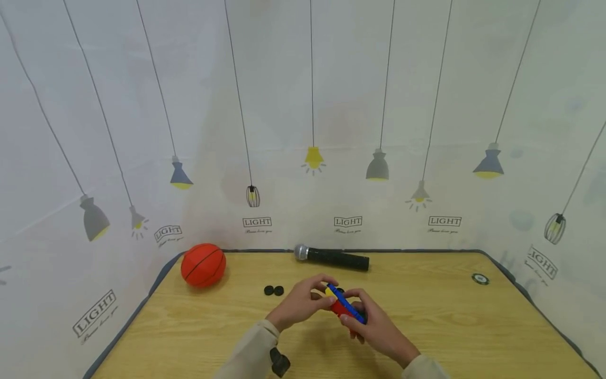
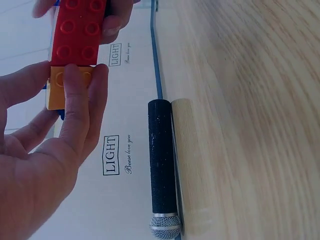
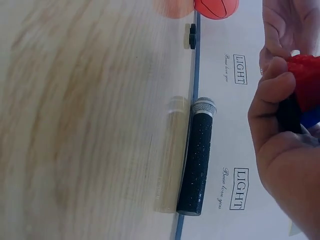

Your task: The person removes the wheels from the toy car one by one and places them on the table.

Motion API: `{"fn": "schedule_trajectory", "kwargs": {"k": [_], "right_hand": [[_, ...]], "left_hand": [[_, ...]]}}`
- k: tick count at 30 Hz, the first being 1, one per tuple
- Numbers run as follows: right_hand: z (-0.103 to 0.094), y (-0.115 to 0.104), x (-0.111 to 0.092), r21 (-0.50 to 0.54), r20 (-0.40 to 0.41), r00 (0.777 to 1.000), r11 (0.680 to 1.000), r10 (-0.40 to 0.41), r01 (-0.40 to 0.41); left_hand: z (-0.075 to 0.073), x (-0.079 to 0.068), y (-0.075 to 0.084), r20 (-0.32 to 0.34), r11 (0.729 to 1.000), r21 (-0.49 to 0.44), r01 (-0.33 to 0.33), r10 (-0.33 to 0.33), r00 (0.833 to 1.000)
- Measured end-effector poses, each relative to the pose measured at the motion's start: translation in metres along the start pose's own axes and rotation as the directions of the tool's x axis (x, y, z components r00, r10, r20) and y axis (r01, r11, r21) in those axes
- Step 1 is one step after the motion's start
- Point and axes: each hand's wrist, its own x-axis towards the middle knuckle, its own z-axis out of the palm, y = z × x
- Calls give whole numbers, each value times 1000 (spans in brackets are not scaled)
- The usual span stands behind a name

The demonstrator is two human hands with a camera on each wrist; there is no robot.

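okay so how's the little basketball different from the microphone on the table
The basketball is round and orange-red with thin black seams; the microphone is a long black tube with a silver mesh head. The basketball sits near the table's far left corner, while the microphone lies flat on its side along the far edge, nearer the middle, head pointing left. Both rest on the wooden table, untouched by either hand.

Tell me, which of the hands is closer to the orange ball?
Left. The left hand is between the ball and the toy blocks. The right hand holds the blocks from the far side, farther from the ball.
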Motion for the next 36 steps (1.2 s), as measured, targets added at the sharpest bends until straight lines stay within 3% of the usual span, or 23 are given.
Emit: {"fn": "schedule_trajectory", "kwargs": {"k": [7,15,23,29,33,36], "right_hand": [[5,0,3,-139,-110,993,990,-45,29],[16,-1,5,-309,-242,965,951,-103,24],[25,-1,3,-379,-345,917,923,-202,61],[30,0,5,-415,-388,877,903,-285,110],[31,0,6,-403,-396,871,907,-292,120],[28,-2,7,-345,-396,886,933,-241,99]], "left_hand": [[3,1,-1,-54,1000,30,8,-7,999],[7,-1,0,-69,1000,26,1,0,998],[7,-2,2,-70,1000,7,-26,26,997],[9,-2,6,-130,998,23,-50,53,990],[9,-1,7,-155,996,30,-81,84,984],[8,-2,8,-165,995,4,-98,97,982]]}}
